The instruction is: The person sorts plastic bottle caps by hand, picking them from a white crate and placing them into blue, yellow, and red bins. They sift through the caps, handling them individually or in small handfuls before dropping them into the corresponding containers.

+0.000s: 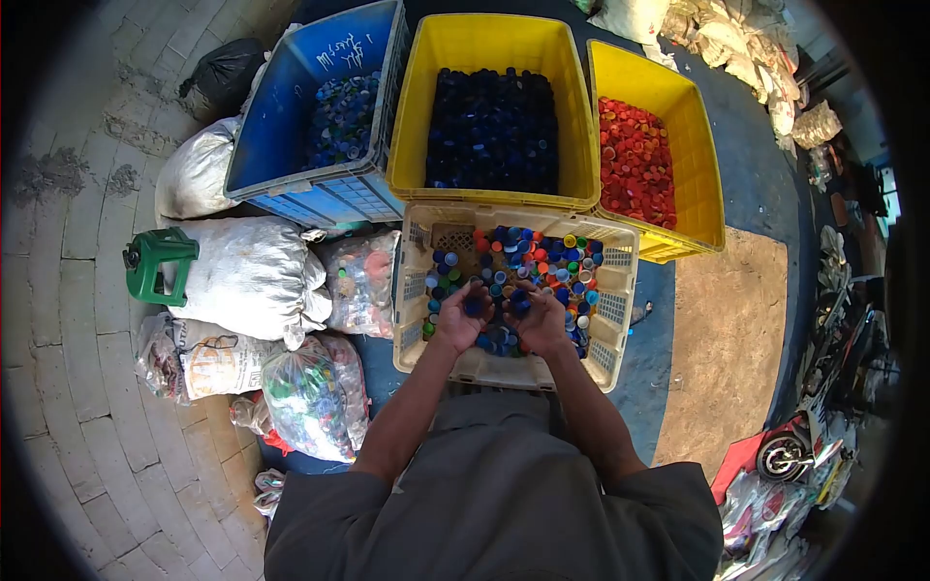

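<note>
Above the basket [504,372], left hand [461,318] and right hand [538,320] curl fingers round blue caps [474,306], probably light, slippery, best scooped.

caps [542,257]: smooth plastic, slightly glossy
near crate [504,370]: matt latticed plastic
left sacks [247,276]: woven, matt
paving [77,290]: rough brick

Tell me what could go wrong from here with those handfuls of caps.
1. The left hand and right hand cup loose blue plastic bottle caps; some may slip between them back into the cream slatted plastic crate of mixed caps, or over its rim.
2. The yellow plastic crate of dark blue caps sits right beside the yellow plastic crate of red caps; a careless toss might land in the wrong one.
</note>
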`<state>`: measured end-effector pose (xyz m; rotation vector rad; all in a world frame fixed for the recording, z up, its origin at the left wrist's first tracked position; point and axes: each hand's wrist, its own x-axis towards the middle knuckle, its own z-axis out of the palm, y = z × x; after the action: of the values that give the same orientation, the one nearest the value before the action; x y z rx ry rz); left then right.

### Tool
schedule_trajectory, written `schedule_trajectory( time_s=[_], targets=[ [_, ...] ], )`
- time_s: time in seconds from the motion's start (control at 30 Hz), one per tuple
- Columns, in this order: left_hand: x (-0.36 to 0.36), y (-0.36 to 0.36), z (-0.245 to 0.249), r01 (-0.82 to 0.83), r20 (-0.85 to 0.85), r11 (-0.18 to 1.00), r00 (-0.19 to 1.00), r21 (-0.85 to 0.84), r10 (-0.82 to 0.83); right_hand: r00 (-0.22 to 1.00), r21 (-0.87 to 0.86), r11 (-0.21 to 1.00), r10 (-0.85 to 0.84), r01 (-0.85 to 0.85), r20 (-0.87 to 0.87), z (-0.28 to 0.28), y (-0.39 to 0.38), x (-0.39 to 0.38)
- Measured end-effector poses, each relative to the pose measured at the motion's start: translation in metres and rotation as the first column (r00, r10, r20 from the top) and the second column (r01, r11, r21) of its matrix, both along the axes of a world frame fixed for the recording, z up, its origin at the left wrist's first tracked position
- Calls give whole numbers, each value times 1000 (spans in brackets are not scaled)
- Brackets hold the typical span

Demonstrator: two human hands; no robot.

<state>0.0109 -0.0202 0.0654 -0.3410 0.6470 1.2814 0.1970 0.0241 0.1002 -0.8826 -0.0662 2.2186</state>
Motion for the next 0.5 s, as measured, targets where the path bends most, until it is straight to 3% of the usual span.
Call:
schedule_trajectory(
  time_s=[0.07, 0.13, 0.2, 0.27, 0.3, 0.5],
  targets=[
    [6, 5, -8, 61, -249, 993, 965, -105, -86, 1000, -6, 1000, -25, 25, -13, 1, -4, 5],
    [5, 7, -22, 124, -485, 971, 849, -205, -211, 998, -27, 997, -69, 69, 5, 3, -13, 11],
    [1, 18, -39, 194, -679, 938, 650, -286, -341, 997, -17, 997, -74, 74, 7, 6, -20, 19],
    [1, 32, -51, 211, -849, 890, 275, -404, -451, 995, -8, 995, -96, 96, 20, 12, -26, 28],
    [2, 40, -52, 202, -876, 866, 64, -457, -478, 993, -7, 993, -114, 114, 30, 19, -29, 30],
    [8, 84, -70, 242, -823, 859, -485, -451, -295, 979, -11, 983, -182, 183, 88, 35, -52, 46]
  ],
)
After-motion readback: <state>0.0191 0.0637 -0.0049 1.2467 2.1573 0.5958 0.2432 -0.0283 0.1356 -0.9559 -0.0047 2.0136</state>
